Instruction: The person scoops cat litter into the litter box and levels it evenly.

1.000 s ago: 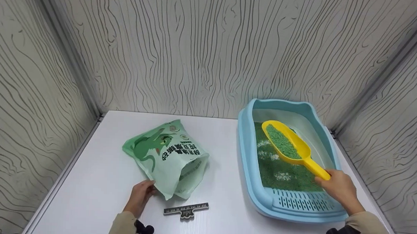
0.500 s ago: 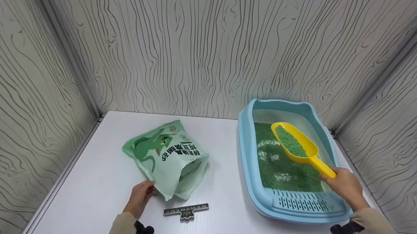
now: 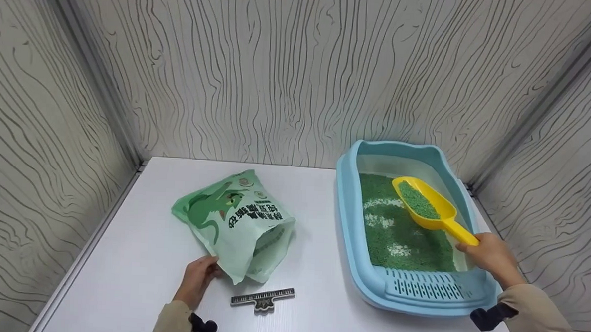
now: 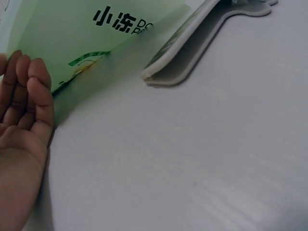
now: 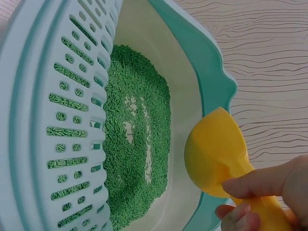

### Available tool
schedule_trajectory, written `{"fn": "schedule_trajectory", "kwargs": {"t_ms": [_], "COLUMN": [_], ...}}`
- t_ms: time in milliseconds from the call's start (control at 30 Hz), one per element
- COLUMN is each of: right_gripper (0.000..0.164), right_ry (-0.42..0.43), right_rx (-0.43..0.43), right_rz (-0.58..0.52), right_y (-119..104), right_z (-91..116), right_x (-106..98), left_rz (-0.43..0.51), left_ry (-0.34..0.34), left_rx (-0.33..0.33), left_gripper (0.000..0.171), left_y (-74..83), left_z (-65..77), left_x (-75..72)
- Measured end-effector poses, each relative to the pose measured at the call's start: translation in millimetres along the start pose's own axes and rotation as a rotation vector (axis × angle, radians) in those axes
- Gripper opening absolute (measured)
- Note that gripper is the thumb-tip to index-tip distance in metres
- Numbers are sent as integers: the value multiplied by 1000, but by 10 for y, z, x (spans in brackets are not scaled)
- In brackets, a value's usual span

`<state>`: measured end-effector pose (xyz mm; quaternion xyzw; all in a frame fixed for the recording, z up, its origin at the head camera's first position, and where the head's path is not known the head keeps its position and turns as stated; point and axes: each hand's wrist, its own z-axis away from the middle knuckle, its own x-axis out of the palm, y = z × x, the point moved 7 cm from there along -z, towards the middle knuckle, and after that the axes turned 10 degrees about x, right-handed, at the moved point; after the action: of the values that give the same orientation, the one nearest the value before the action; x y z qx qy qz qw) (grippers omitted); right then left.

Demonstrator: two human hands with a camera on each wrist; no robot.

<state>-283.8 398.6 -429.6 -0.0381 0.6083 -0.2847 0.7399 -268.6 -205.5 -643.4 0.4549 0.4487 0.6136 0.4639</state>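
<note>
My right hand (image 3: pixel 491 254) grips the handle of a yellow scoop (image 3: pixel 446 208), which carries a heap of green pellet litter (image 3: pixel 418 200). The scoop is over the right side of a light blue litter box (image 3: pixel 344 203); its underside (image 5: pixel 211 149) faces the right wrist view. More green pellets (image 5: pixel 130 178) cover the box floor, with pale bare patches showing through. On the left lies a green cat litter bag (image 3: pixel 245 233), its mouth gaping toward me. My left hand (image 3: pixel 198 279) pinches the bag's near left edge, its fingers (image 4: pixel 41 96) curled beside the printed film in the left wrist view.
A dark, ruler-like clip (image 3: pixel 262 300) lies on the white table (image 3: pixel 316 266) just in front of the bag mouth. The box's front ledge is a slotted grate (image 5: pixel 72 130). Wood-patterned panels (image 3: pixel 289 76) enclose the table at the back and both sides.
My right hand has carried the loaded scoop a little to the right over the litter box. My left hand, the bag and the clip stay where they were.
</note>
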Motion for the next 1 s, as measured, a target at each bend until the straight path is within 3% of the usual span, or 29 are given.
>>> {"fn": "schedule_trajectory", "kwargs": {"t_ms": [600, 1000], "right_gripper": [45, 34], "right_ry": [-165, -185], "right_rx": [90, 69], "right_rz": [-109, -116], "right_y": [-14, -100], "right_z": [-104, -216], "right_x": [10, 92], "left_rz": [-10, -8], "left_ry": [15, 12], "left_rx": [-6, -3], "left_gripper": [28, 29], "left_y": [11, 11], "left_z": [18, 5], "left_x": [1, 2]}}
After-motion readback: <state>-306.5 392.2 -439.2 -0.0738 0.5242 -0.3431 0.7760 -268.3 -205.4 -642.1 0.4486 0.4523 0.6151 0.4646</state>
